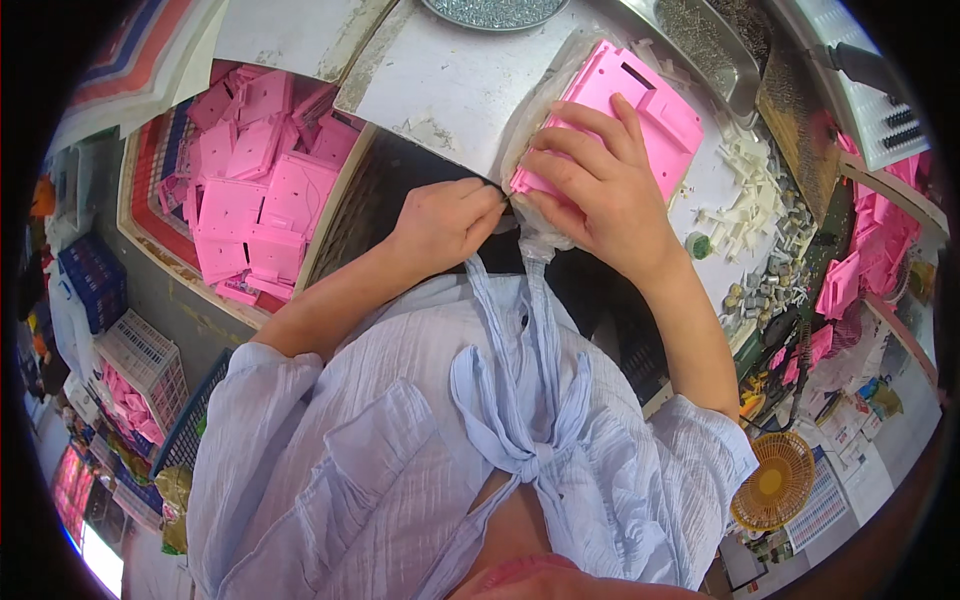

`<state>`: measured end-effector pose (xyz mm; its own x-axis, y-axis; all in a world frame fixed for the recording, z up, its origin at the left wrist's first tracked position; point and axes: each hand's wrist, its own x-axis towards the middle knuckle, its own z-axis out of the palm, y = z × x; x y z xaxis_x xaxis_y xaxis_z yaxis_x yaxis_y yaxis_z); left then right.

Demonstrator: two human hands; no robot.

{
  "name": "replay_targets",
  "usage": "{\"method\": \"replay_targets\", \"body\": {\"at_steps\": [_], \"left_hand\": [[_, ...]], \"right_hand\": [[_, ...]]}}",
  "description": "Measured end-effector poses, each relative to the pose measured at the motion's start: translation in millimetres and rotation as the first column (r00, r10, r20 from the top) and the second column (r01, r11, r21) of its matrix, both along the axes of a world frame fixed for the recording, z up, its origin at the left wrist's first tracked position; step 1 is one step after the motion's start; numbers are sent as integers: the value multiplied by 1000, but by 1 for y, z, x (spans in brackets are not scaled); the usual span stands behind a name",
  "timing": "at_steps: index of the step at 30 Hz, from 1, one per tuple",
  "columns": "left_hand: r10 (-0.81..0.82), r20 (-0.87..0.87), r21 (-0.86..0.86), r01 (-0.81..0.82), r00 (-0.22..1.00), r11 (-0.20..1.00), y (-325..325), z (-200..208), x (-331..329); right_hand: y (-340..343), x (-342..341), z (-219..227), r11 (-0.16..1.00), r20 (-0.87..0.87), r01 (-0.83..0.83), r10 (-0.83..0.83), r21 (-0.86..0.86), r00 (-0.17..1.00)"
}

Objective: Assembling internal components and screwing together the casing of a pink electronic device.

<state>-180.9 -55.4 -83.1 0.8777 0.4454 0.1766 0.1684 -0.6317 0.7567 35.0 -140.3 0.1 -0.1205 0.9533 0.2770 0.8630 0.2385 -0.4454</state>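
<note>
A pink plastic housing (655, 125) with a dark slot and a raised block lies tilted on a pad wrapped in clear plastic (540, 110) at the table's near edge. My right hand (605, 190) grips this housing from above, its fingers spread over the face and the thumb at the near edge. Just left of the housing's lower corner, my left hand (445, 225) is closed with fingertips pinched together. Something small and dark shows at those fingertips, too little of it to name.
A crate (155, 240) of pink plastic parts stands at left. On the white table (430, 75) are a round tray of small metal pieces (495, 8), a metal scoop tray of screws (705, 50), white plastic pieces (745, 185) and small metal cylinders (765, 290). More pink parts (880, 240) lie far right.
</note>
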Motion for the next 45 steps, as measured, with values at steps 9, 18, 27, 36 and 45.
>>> {"method": "replay_targets", "body": {"at_steps": [9,18,27,36,45], "left_hand": [[-153,212,204,110,965,973,49,64,34],[-255,87,132,242,963,961,73,63,63],[-310,-64,174,317,948,932,87,71,76],[-434,65,-3,435,898,900,113,79,74],[-461,11,-38,461,887,887,76,58,46]], "right_hand": [[2,-1,5,976,-106,194,-183,102,977],[-6,-5,4,957,-58,287,-285,37,957],[-3,-2,11,964,-16,256,-258,-74,966],[-6,5,6,970,-31,244,-243,12,969],[-8,0,3,989,48,147,-145,-31,988]]}}
